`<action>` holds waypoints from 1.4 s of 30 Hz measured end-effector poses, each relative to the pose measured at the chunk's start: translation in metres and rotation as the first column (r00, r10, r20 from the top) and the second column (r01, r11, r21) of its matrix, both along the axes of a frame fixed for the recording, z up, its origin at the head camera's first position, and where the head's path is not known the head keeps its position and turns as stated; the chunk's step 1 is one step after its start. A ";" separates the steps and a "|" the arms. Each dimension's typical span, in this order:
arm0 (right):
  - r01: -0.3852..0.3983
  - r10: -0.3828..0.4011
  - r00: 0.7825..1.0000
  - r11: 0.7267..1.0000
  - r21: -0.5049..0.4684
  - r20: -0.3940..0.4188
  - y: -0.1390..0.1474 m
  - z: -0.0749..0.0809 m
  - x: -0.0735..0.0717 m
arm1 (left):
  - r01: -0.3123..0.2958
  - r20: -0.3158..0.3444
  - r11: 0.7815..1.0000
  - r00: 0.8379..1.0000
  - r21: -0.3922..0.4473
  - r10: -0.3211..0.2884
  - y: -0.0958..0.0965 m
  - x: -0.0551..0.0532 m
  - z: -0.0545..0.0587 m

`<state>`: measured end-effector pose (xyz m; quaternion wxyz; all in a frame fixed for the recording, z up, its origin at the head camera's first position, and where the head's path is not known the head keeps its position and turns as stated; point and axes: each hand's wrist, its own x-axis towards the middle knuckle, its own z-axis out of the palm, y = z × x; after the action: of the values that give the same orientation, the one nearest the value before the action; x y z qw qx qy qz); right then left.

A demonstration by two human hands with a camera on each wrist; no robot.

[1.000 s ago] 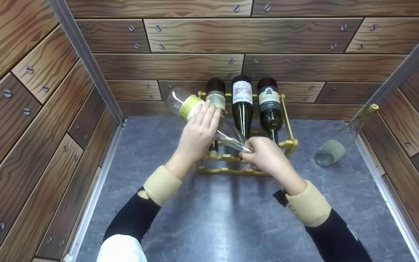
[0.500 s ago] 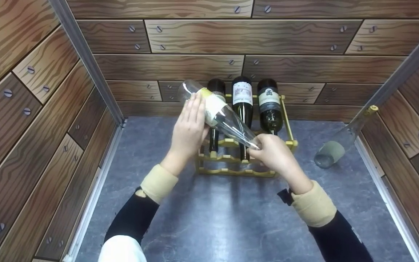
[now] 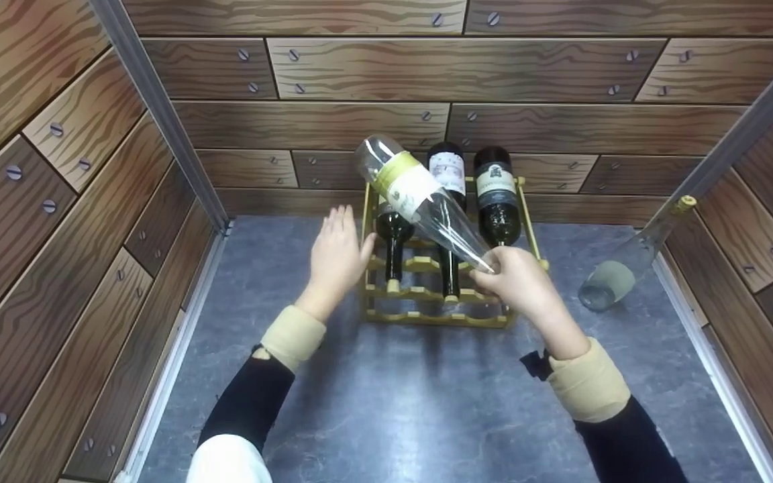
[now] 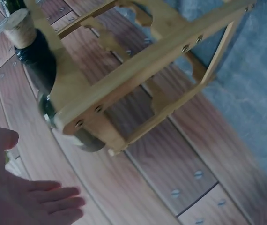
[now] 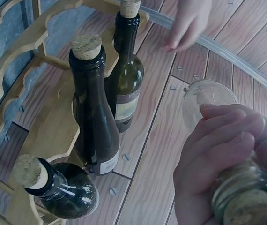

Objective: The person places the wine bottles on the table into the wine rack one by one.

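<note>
My right hand [image 3: 517, 278] grips a clear glass wine bottle [image 3: 413, 191] by its neck, above the wooden wine rack [image 3: 443, 319]. The bottle slants, base up and to the left, with a yellow and white label showing. In the right wrist view, fingers [image 5: 218, 154] curl round the neck, and the corked mouth [image 5: 250, 208] points toward the camera. My left hand [image 3: 336, 258] is off the bottle, just left of the rack, its fingers straight and thumb spread. Three dark corked wine bottles lie in the rack; the held bottle partly covers the left one [image 3: 394, 245].
A second clear bottle [image 3: 611, 278] with a yellowish top stands on the grey floor [image 3: 386, 402] to the right, by the right wall. Wood-patterned panels [image 3: 467, 67] close in the back and both sides. The rack stands close to the back wall.
My left hand has let go of the clear bottle's body and drawn back left. My right hand has carried the bottle rightward over the rack, its base rising in view.
</note>
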<state>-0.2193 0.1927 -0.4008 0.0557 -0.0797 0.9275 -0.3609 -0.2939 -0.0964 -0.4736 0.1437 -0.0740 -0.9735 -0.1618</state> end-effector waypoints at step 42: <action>0.238 -0.236 0.968 0.971 -0.005 0.087 0.102 -0.041 0.097 | -0.007 0.305 0.973 0.950 0.233 -0.066 0.001 -0.010 -0.029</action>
<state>-0.1224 0.2951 -0.4420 0.0515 0.0469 0.9244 -0.3750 -0.3036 -0.0953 -0.5028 -0.0059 -0.0452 -0.9573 -0.2855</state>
